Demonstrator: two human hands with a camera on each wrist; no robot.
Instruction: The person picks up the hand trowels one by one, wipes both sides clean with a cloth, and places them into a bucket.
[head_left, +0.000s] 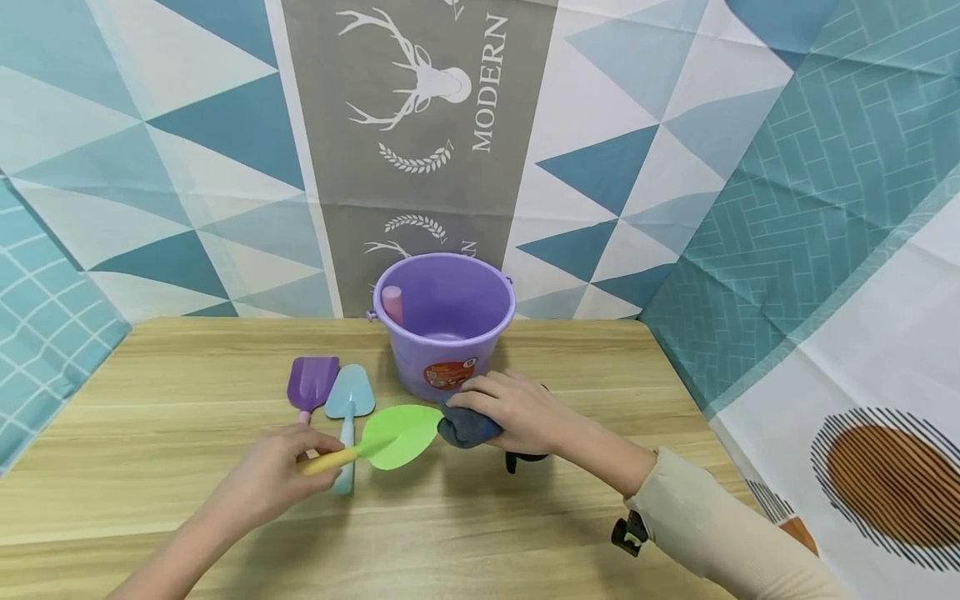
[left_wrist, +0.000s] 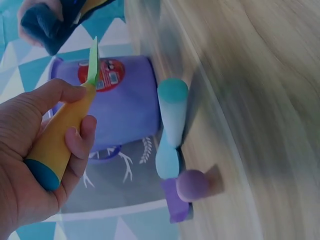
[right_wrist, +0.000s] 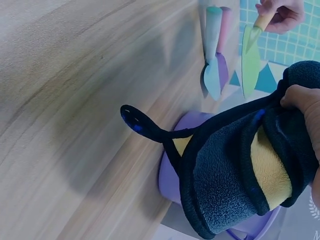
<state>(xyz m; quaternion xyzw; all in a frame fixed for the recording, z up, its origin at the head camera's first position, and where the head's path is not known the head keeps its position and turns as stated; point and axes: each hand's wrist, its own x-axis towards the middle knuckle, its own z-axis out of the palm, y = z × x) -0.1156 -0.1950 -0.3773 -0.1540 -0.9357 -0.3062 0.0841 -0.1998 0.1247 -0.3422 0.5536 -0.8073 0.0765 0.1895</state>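
My left hand [head_left: 281,471] grips the yellow handle of a toy shovel [head_left: 400,437] with a green, leaf-shaped blade. The blade points right, above the table and in front of the purple bucket. In my right hand [head_left: 521,412] is a bunched dark cloth [right_wrist: 220,175] with black edging, yellow patches and a hanging loop [right_wrist: 142,125]. In the head view the cloth meets the tip of the green blade; the right wrist view has the two apart. Part of the cloth is hidden under my right hand in the head view.
The purple bucket [head_left: 408,354] stands at the back of the wooden table [head_left: 187,433], a pink handle [head_left: 392,304] leaning inside. Left of it lie a purple shovel [head_left: 312,382] and a light blue shovel [head_left: 349,392], side by side. Patterned fabric [head_left: 600,108] hangs behind and at the sides.
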